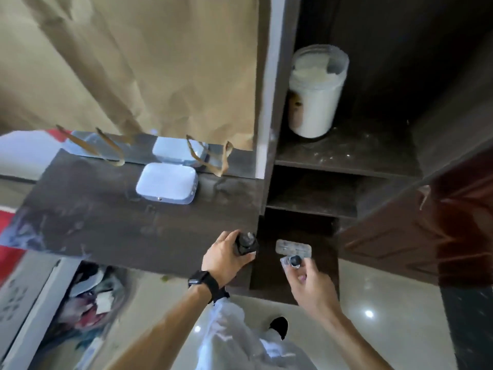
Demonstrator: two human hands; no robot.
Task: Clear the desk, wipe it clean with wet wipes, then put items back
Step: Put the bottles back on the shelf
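Dark wooden desk (pixel 106 217), 5 o'clock edge: left hand (pixel 224 259) grips small black bottle (pixel 246 244), right hand (pixel 309 284) pinches clear black-capped vial (pixel 292 261); judged light, breakable, take by body.

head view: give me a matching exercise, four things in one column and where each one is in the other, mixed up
Things:
1 case
2 jar
3 dark bottle
4 clear bottle

Places:
a held in left hand
b on top shelf
c held in right hand
d on desk

Pairs: 1-d, 2-b, 3-a, 4-c
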